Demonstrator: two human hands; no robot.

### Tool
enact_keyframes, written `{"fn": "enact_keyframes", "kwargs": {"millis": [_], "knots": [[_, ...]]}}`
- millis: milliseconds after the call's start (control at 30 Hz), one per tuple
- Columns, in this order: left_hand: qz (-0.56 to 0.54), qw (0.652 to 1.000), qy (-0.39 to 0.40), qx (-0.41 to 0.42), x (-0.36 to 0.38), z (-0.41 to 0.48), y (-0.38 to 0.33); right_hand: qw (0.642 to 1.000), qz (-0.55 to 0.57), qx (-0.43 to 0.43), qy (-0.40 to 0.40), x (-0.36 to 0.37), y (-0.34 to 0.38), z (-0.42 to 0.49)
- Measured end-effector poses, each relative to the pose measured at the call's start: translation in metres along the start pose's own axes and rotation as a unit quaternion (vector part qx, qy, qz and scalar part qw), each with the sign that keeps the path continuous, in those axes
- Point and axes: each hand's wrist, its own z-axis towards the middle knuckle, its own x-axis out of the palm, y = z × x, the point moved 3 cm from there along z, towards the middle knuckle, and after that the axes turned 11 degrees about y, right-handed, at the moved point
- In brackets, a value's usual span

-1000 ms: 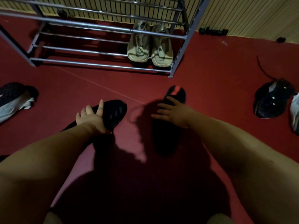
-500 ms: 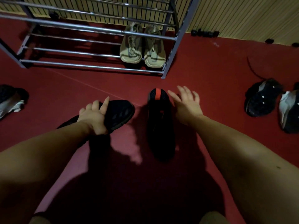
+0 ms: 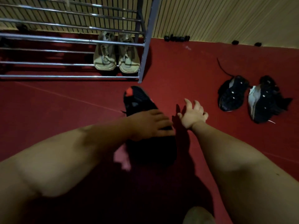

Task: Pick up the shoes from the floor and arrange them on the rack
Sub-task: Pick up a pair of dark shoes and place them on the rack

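A black shoe with a red toe [image 3: 137, 101] lies on the red floor just in front of the rack's right post. My left hand [image 3: 150, 123] reaches across its rear part and grips a second black shoe [image 3: 155, 146]. That shoe is a dark mass in shadow, and its outline is hard to tell from the first. My right hand [image 3: 193, 113] hovers beside them on the right, fingers spread, holding nothing. The metal shoe rack [image 3: 64, 41] stands at the upper left, with a beige pair of shoes [image 3: 116, 54] at the right end of its lowest shelf.
A black-and-white pair of shoes [image 3: 252, 97] lies on the floor to the right, with a dark cord behind it. Small dark objects [image 3: 176, 38] sit along the slatted wall. The lowest shelf has bare bars left of the beige pair.
My left hand has swung right with its black shoe, ending over the red-toed shoe. My right hand has drawn away to the right of that shoe. The view has shifted right.
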Motion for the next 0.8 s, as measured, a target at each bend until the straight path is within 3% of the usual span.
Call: {"fn": "enact_keyframes", "kwargs": {"millis": [67,133,167,233,300,367,433,500,700,800], "knots": [[0.011,0.999,0.004,0.046,0.0,0.023,-0.014,1.0,-0.023,-0.001,-0.006,-0.001,-0.016,0.0],[0.04,0.997,0.057,0.036,-0.002,0.039,-0.023,1.0,-0.023,0.012,0.001,-0.002,-0.032,-0.001],[0.036,0.994,0.105,0.012,0.005,0.043,-0.026,0.999,-0.011,0.022,0.02,0.0,-0.038,0.0],[-0.052,0.975,0.171,-0.134,0.018,0.04,-0.021,0.996,0.034,0.037,0.079,0.011,-0.047,0.004],[-0.172,0.909,0.189,-0.329,0.028,0.025,-0.016,0.986,0.09,0.023,0.138,0.024,-0.047,0.005],[-0.294,0.801,0.2,-0.482,0.047,0.003,-0.018,0.975,0.122,-0.004,0.188,0.04,-0.039,0.002],[-0.386,0.69,0.194,-0.581,0.062,-0.016,-0.025,0.968,0.12,-0.024,0.221,0.054,-0.022,-0.005],[-0.433,0.636,0.204,-0.605,0.07,-0.021,-0.035,0.968,0.116,-0.05,0.216,0.063,-0.006,-0.007],[-0.501,0.603,0.165,-0.599,0.072,-0.014,-0.05,0.97,0.169,-0.057,0.166,0.067,-0.001,-0.001],[-0.514,0.6,0.108,-0.603,0.079,-0.017,-0.045,0.974,0.18,-0.031,0.134,0.063,-0.001,0.006]]}}
